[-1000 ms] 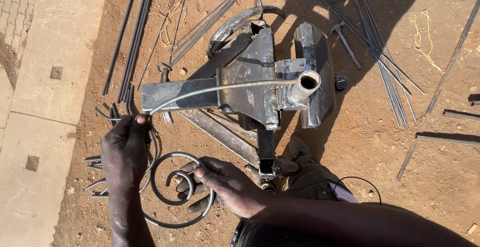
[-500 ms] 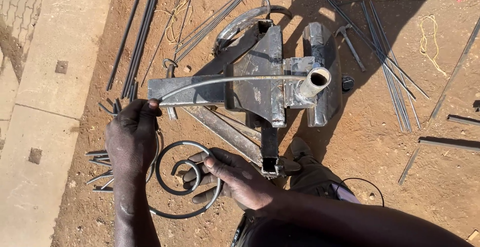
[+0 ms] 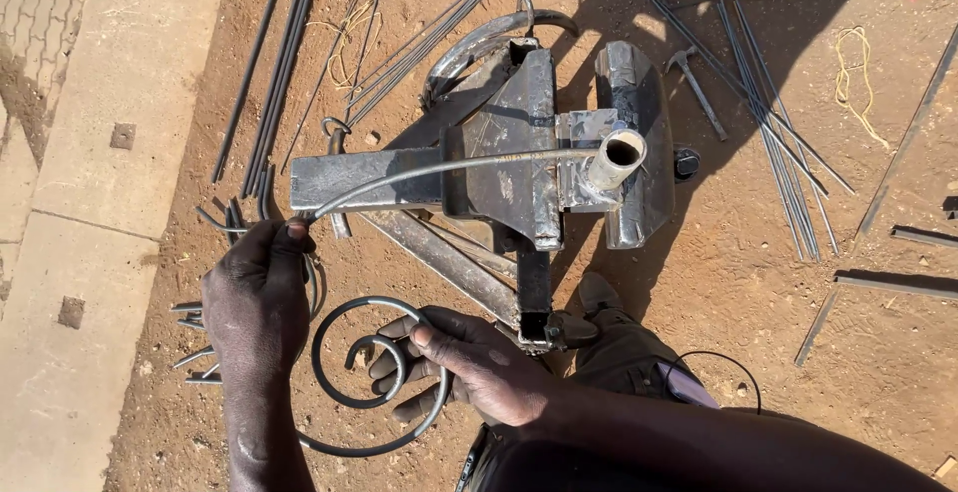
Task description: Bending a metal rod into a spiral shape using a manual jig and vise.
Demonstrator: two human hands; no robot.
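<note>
Head view, left hand (image 3: 254,292): closed around the free end of a thin steel rod (image 3: 439,168), at 9 o'clock from the welded bending jig (image 3: 519,153)
Right hand (image 3: 469,362): fingers curled on the coiled scroll (image 3: 371,372), at 6 o'clock
Change: left hand had drifted lower; rod bowed a little more
Ground: red dirt (image 3: 778,282), loose bars (image 3: 768,123) at 2 o'clock, concrete slabs (image 3: 110,133) at 9 o'clock

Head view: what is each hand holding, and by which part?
Left hand grips the bent rod's free end; right hand holds the scroll by its inner coil.
</note>
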